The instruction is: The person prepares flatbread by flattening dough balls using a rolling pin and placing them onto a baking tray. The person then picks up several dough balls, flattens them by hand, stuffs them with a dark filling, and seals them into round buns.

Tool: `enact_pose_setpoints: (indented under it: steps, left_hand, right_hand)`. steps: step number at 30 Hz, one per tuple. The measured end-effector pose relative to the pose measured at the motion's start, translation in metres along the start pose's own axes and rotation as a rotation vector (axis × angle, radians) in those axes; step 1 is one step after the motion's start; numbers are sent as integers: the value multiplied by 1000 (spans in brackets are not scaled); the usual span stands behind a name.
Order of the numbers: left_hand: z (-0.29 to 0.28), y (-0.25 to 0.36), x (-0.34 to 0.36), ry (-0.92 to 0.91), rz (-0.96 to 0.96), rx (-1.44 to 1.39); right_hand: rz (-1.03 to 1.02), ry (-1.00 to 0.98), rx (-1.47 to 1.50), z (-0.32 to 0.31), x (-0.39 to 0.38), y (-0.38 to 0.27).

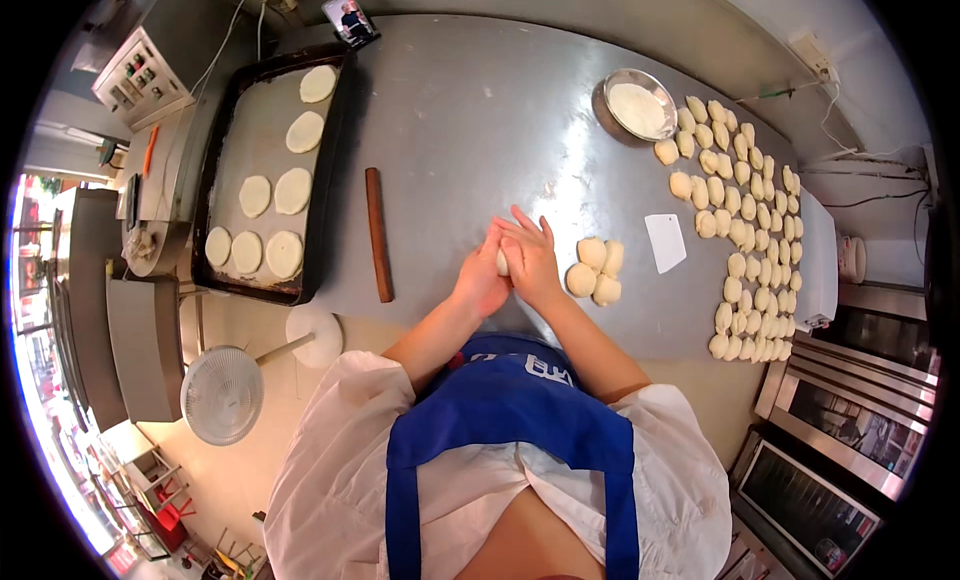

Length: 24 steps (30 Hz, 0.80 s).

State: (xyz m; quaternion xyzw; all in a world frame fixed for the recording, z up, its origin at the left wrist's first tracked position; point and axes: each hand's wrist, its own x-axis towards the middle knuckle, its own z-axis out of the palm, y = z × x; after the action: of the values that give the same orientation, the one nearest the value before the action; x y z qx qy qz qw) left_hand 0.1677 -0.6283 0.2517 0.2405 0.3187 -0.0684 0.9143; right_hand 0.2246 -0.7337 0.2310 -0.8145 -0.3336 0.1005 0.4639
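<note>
Between my two hands, above the steel worktable (pixel 450 110), is a small ball of pale dough (pixel 502 264), mostly covered by my palms. My left hand (pixel 483 278) cups it from the left. From the right my right hand (pixel 533 264) presses against it, some of its fingers stretched out over the left one. Just right of my hands several dough balls (pixel 592 251) sit in a tight cluster. A dark wooden rolling pin (pixel 376 235) lies to the left.
A black-rimmed baking tray (pixel 318 205) at left holds several flat dough rounds (pixel 292 191). On the right are a white scraper (pixel 665 243), a metal bowl of flour (pixel 640 108) and rows of dough pieces (pixel 745 202). A phone (pixel 350 20) stands at the back; a fan (pixel 222 395) is lower left.
</note>
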Motion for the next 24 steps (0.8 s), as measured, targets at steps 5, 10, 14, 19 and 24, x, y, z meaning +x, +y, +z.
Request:
enact_pose_setpoints:
  steps: [5, 10, 14, 19, 24]
  left_hand:
    - [5, 2, -9, -45, -2, 149]
    - [-20, 3, -3, -3, -67, -273]
    - [-19, 5, -10, 59, 52, -215]
    - [-19, 11, 0, 118, 106, -225]
    - [-19, 2, -10, 180, 302, 17]
  right_hand:
    - [8, -102, -69, -4, -3, -3]
    - [-21, -64, 2, 17, -6, 3]
    - [-47, -81, -63, 25, 3, -1]
    - [-108, -9, -56, 36, 20, 7]
    - [-179, -45, -28, 46, 20, -6]
